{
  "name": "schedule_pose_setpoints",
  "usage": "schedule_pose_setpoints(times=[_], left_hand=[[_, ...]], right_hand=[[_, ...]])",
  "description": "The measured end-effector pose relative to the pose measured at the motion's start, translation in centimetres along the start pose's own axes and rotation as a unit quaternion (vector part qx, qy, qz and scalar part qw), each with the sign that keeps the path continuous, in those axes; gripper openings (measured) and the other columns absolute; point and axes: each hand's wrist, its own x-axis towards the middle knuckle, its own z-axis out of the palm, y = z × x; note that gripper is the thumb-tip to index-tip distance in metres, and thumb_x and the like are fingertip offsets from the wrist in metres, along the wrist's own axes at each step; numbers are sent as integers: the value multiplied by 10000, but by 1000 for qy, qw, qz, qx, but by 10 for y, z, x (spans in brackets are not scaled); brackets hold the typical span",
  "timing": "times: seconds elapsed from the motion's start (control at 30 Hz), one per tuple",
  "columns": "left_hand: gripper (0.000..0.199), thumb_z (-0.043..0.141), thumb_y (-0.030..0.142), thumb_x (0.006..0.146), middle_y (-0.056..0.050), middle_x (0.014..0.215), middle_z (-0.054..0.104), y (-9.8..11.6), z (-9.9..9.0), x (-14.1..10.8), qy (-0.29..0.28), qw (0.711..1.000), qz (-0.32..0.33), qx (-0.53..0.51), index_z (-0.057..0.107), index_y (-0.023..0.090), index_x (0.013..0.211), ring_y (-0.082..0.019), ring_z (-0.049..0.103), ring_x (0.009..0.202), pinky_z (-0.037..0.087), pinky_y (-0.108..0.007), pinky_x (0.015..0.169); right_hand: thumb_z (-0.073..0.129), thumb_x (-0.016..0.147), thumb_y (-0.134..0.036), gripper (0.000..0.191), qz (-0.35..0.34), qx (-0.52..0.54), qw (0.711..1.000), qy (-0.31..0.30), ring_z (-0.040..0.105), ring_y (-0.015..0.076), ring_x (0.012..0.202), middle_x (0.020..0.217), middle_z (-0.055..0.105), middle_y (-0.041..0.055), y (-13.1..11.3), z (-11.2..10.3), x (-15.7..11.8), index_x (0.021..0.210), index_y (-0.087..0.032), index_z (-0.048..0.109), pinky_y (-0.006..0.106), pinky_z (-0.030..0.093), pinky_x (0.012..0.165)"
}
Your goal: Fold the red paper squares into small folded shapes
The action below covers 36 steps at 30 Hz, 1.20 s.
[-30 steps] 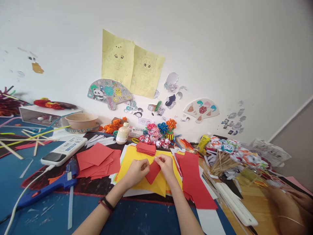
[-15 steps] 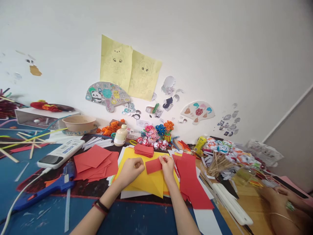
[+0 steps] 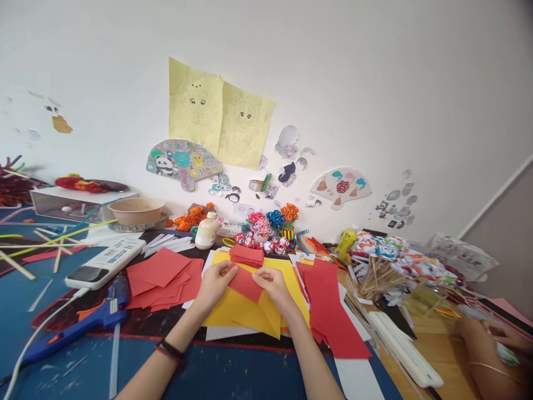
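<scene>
A small red paper piece (image 3: 246,283) is held between my two hands above yellow sheets (image 3: 266,319). My left hand (image 3: 216,284) pinches its left corner, and my right hand (image 3: 270,282) pinches its right corner. Just behind them lies a small stack of red pieces (image 3: 246,255). Loose red squares (image 3: 160,275) are spread to the left of my left hand. Longer red sheets (image 3: 333,311) lie to the right of my right hand.
A blue glue gun (image 3: 95,316) and white power strip (image 3: 106,264) lie left. Behind stand a glue bottle (image 3: 206,230), a bowl (image 3: 137,211) and colourful flowers (image 3: 275,220). Sticks (image 3: 377,275) and another white strip (image 3: 406,347) are right, near another person's hands (image 3: 495,339).
My left hand has taken hold of the red piece's left corner. The piece has moved left and tilted, and my right hand has shifted left with it.
</scene>
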Motion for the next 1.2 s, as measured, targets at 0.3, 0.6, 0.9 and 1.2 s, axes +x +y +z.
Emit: schedule_pose_setpoints(times=[0.3, 0.6, 0.9, 1.2], left_hand=[[322, 416, 374, 835, 37, 555, 453, 9, 9, -10, -94, 992, 53, 63, 446, 178, 582, -119, 408, 560, 254, -224, 524], [335, 431, 386, 826, 17, 579, 535, 14, 4, -7, -45, 996, 63, 50, 542, 168, 597, -131, 463, 595, 298, -213, 534], [386, 424, 459, 814, -42, 799, 693, -20, -41, 15, 232, 969, -74, 33, 666, 158, 814, -187, 571, 731, 378, -227, 596], [379, 470, 472, 802, -11, 595, 638, 0, -7, 0, 50, 997, -32, 45, 646, 160, 677, -161, 558, 574, 362, -234, 535]], right_hand=[[556, 763, -199, 163, -18, -51, 996, -76, 491, 120, 579, 599, 564, -18, -3, 8, -3, 621, -153, 621, 219, 347, 558], [500, 730, -166, 209, -46, -76, 993, -74, 440, 102, 520, 533, 485, -30, 3, 3, 1, 525, -156, 538, 209, 316, 502], [488, 783, -223, 199, -13, -77, 997, -14, 559, 140, 520, 569, 586, 20, 5, -4, 1, 677, -149, 639, 232, 432, 504], [723, 710, -400, 591, -185, -280, 941, -35, 496, 300, 1164, 1259, 575, 73, -18, 23, -12, 1262, -285, 546, 447, 343, 1015]])
